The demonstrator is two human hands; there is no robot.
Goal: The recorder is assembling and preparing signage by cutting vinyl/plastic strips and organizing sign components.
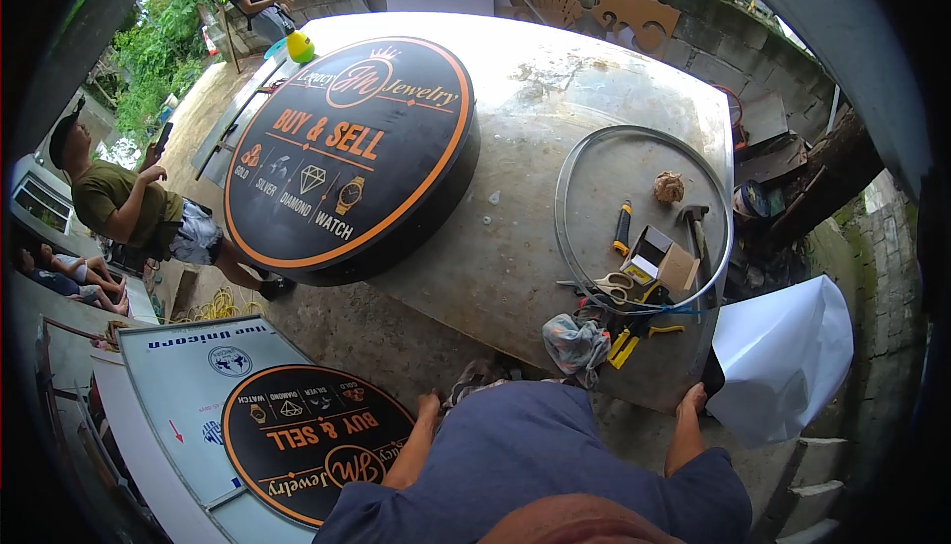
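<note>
My left hand (428, 406) hangs low by my left side, near the flat round black sign panel (317, 437) with an orange rim; its fingers are too small to make out. At the near right corner of the metal-topped table (515, 207), my right hand (694, 399) is closed against something dark (712, 378) whose kind I cannot tell. Beside that hand, a large white sheet (783, 358) hangs past the table's edge. A thick round black sign (349, 156) with an orange border lies on the table's left part, away from both hands.
On the table's right lie a metal hoop (558, 212), hammer (697, 228), scissors (614, 284), yellow-black cutter (622, 227), small open box (662, 256), brown ball (669, 186) and crumpled rag (577, 346). A yellow spray bottle (299, 45) stands far left. People (129, 187) are at the left.
</note>
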